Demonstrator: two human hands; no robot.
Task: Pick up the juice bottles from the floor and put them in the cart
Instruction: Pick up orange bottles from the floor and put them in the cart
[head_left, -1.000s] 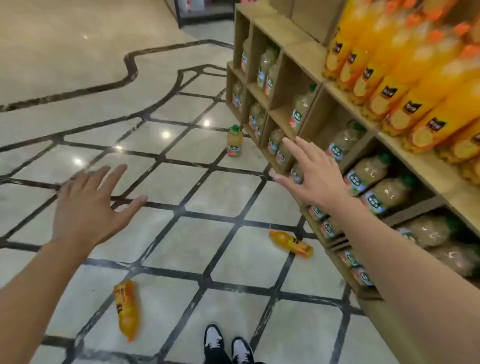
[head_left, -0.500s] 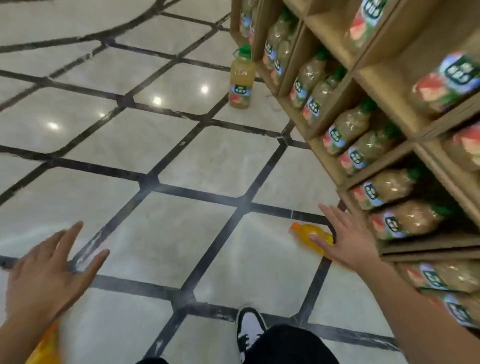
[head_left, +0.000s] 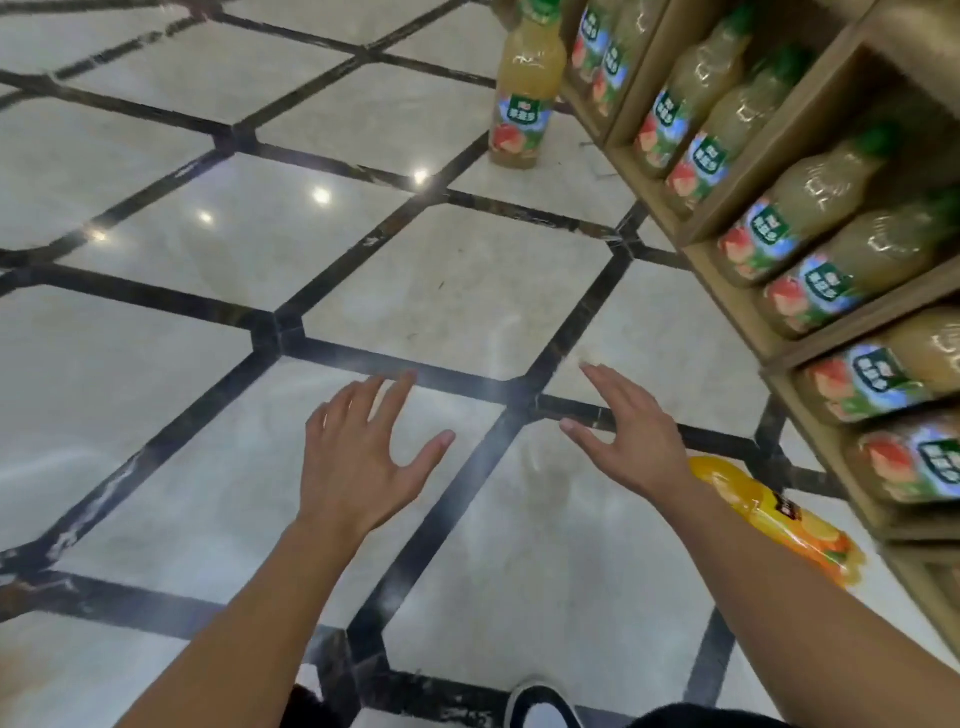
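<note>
An orange juice bottle lies on its side on the floor at the right, close to the shelf base and partly behind my right forearm. A pale peach juice bottle stands upright on the floor at the top, beside the shelf end. My left hand is open, fingers spread, above the floor near the middle. My right hand is open too, just up and left of the orange bottle, not touching it. No cart is in view.
Wooden shelves along the right hold rows of peach juice bottles. The floor is glossy pale tile with dark lines. My shoe shows at the bottom edge.
The view has dropped lower and closer to the floor. My left hand has come in toward the middle. My right hand has moved off the orange bottle, up and to the left.
</note>
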